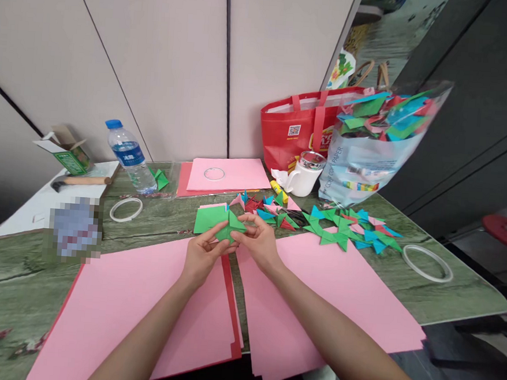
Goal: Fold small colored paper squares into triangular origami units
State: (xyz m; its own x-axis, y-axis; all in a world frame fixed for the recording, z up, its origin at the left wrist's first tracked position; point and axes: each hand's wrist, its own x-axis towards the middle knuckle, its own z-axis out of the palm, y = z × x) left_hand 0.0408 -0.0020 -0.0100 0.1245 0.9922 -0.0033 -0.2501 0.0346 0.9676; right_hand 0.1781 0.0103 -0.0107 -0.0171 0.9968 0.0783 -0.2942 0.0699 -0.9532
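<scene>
Both of my hands meet above the middle of the table, pinching a small folded green paper piece [230, 229]. My left hand [203, 256] grips it from below left with curled fingers. My right hand [258, 241] holds its right side between thumb and fingers. Just behind the piece lies a flat green paper sheet [208, 218]. Large pink paper sheets [141, 304] lie under my forearms, with another pink sheet [337, 288] to the right.
Several folded red, blue, green and pink paper pieces [342, 225] are scattered at the right. Behind them stand a white mug [302, 176], a clear bag of folded pieces [369, 146] and a red tote bag [292, 129]. A water bottle [128, 155], hammer [80, 182] and tape rings [125, 209] lie left.
</scene>
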